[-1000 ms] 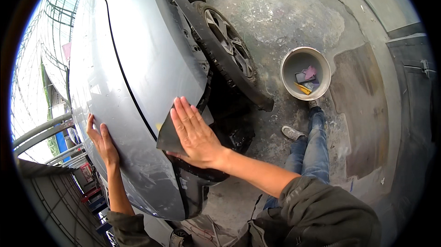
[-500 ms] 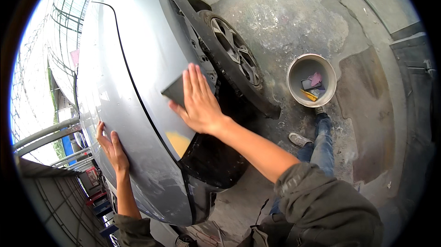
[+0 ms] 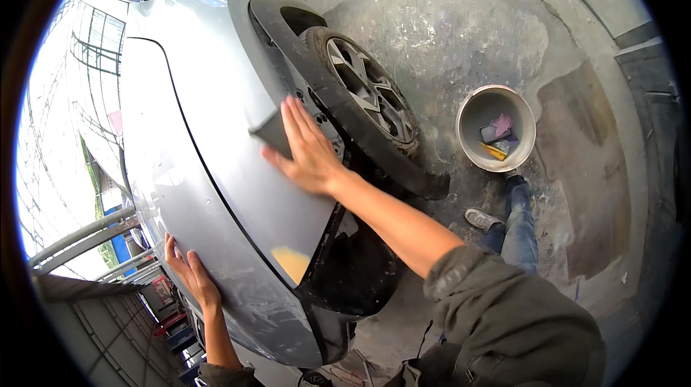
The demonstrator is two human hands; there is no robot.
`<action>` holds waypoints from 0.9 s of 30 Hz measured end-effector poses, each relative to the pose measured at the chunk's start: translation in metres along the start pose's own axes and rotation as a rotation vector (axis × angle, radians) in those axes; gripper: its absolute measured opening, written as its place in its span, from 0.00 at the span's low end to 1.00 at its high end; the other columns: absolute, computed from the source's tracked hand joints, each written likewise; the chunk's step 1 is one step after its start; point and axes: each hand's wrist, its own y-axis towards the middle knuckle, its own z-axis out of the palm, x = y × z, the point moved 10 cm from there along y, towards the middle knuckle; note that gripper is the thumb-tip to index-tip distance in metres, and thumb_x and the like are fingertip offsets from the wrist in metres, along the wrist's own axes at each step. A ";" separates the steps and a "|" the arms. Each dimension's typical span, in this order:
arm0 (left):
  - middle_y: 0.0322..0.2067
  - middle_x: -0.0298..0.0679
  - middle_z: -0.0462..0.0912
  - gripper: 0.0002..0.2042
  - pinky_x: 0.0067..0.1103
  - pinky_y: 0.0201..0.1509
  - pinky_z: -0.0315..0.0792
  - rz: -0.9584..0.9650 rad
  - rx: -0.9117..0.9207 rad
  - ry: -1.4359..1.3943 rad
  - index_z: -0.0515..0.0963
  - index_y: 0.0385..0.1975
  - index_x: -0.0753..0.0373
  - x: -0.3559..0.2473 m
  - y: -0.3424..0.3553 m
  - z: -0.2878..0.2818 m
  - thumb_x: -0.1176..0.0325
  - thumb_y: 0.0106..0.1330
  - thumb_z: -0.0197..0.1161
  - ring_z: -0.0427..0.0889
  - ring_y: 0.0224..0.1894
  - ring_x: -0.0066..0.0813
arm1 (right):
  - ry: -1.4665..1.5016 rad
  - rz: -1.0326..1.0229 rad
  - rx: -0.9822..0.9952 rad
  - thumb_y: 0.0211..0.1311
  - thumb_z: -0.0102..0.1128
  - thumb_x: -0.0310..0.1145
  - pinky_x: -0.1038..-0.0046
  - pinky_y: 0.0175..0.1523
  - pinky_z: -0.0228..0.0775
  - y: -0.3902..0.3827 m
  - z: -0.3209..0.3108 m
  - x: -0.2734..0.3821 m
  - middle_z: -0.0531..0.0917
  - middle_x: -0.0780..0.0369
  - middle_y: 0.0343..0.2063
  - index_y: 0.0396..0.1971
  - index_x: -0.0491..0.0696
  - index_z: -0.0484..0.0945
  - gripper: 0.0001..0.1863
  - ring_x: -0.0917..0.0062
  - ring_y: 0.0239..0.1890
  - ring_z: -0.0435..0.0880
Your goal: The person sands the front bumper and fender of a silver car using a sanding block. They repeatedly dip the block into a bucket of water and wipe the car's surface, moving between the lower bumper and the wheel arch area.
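My right hand [image 3: 308,148] lies flat, fingers stretched, on a dark grey sheet of sandpaper [image 3: 273,133], pressing it to the silver-grey fender [image 3: 216,77] above the wheel arch. One corner of the sheet sticks out past the thumb; the rest is hidden beneath the palm. Nearer to me on the same panel is a yellowish bare patch [image 3: 291,263] by the black seam. My left hand [image 3: 194,272] rests with fingers apart on the adjoining grey panel [image 3: 237,272], across the seam, holding nothing.
Black arch trim [image 3: 425,184] juts out loose beside the wheel [image 3: 371,88]. On the stained concrete floor stands a white bucket [image 3: 461,128] containing a pink piece, a dark pad and a yellow item. A person's jeans-clad leg [image 3: 520,232] and shoe are beside it.
My right hand and the sandpaper have slid along the fender, away from the yellowish patch. The whole view has shifted slightly. My left hand keeps its place on the panel.
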 end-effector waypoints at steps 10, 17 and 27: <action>0.75 0.52 0.54 0.35 0.45 0.81 0.44 0.015 0.005 -0.004 0.56 0.73 0.66 -0.006 0.004 -0.002 0.44 0.78 0.47 0.54 0.78 0.47 | 0.031 0.129 0.175 0.69 0.43 0.74 0.55 0.84 0.27 0.053 0.009 -0.010 0.33 0.39 0.78 0.76 0.30 0.33 0.64 0.51 0.82 0.28; 0.76 0.52 0.53 0.35 0.44 0.81 0.44 -0.014 0.010 0.031 0.55 0.72 0.66 -0.010 -0.002 -0.005 0.44 0.77 0.48 0.54 0.78 0.48 | -0.033 -0.248 0.162 0.69 0.48 0.71 0.53 0.83 0.32 -0.070 0.003 0.000 0.38 0.42 0.79 0.77 0.32 0.35 0.62 0.51 0.82 0.34; 0.77 0.53 0.52 0.35 0.47 0.81 0.42 -0.025 0.001 0.015 0.56 0.72 0.64 -0.006 -0.001 -0.004 0.43 0.76 0.48 0.52 0.78 0.49 | -0.037 -0.179 0.124 0.72 0.38 0.72 0.55 0.84 0.30 0.063 0.005 0.005 0.40 0.39 0.78 0.77 0.31 0.36 0.59 0.52 0.82 0.34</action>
